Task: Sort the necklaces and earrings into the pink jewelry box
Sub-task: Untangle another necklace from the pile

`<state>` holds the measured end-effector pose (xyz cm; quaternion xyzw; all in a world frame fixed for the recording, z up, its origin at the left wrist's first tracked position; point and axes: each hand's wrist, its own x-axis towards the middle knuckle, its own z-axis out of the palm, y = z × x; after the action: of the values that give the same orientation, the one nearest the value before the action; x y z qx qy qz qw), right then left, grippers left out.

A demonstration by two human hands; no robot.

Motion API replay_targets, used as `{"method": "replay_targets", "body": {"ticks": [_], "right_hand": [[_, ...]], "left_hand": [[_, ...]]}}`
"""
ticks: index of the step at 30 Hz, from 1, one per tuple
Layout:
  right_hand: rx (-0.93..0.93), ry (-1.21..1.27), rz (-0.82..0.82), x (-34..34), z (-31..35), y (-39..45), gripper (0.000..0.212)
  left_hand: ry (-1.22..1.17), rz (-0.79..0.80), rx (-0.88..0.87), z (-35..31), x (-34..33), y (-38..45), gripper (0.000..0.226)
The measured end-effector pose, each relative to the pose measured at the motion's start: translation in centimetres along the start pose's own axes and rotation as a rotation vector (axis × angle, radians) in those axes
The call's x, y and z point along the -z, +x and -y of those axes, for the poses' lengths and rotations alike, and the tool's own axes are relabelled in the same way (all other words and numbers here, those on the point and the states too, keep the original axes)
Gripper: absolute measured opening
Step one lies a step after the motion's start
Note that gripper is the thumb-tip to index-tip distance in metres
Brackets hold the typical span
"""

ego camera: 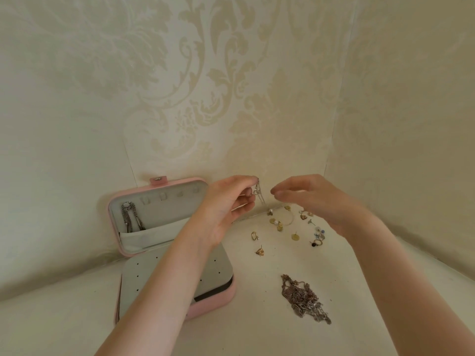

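Note:
The pink jewelry box (221, 301) stands open at the left, its lid (117, 201) leaning back against the wall. One silver necklace (129, 217) hangs from a hook inside the lid. A grey panel with small holes (133, 276) covers the base. My left hand (226, 209) is raised beside the lid and pinches a thin silver necklace (259, 194) that dangles from its fingertips. My right hand (311, 199) hovers just to the right of it, fingers loosely curled, holding nothing that I can see.
Several loose earrings (295, 236) lie scattered on the white surface under my right hand. A tangled heap of silver chains (304, 298) lies nearer to me. Patterned walls close in the corner at the back and right.

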<state>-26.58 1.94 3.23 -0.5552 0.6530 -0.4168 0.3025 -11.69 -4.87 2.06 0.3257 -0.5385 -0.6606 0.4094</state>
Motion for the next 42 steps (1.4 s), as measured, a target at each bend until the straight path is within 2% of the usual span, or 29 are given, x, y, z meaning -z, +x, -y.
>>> {"method": "replay_targets", "body": {"ticks": [4,9,14,18,21,27,32,34,40,42], "right_hand": [[0.056,0.150,-0.050,-0.3,0.5,-0.2,0.011],[0.056,0.164,-0.014,-0.6,0.7,-0.2,0.004],[0.018,0.237,0.034,-0.1,0.8,-0.3,0.007],[-0.019,0.372,0.064,0.2,0.9,-0.4,0.015],[-0.014,0.402,0.063,0.0,0.9,-0.4,0.016],[0.013,0.373,0.066,0.2,1.0,-0.6,0.017],[0.018,0.098,0.062,0.0,1.0,-0.7,0.012],[0.031,0.058,0.067,0.2,0.9,-0.7,0.011],[0.061,-0.018,0.120,0.6,0.7,-0.6,0.009],[0.069,-0.032,0.178,0.5,0.8,-0.7,0.010]], "left_hand": [[0.142,0.051,-0.060,0.1,-0.6,-0.5,0.011],[0.164,0.081,-0.045,-0.1,-0.9,-0.8,0.008],[0.244,0.092,-0.038,-0.2,-0.3,-0.8,0.006],[0.382,0.172,-0.023,-0.4,-0.1,-1.0,0.003],[0.424,0.144,-0.044,-0.3,-0.5,-1.1,0.002],[0.306,0.075,-0.009,-0.2,-0.1,-0.9,0.002],[0.346,0.024,-0.097,0.0,-0.4,-1.0,0.002],[0.307,0.025,-0.086,0.0,-0.4,-0.9,0.002],[-0.203,0.046,0.074,-0.8,-0.1,-0.7,0.008],[-0.266,0.052,0.063,-0.9,-0.3,-0.8,0.011]]}}
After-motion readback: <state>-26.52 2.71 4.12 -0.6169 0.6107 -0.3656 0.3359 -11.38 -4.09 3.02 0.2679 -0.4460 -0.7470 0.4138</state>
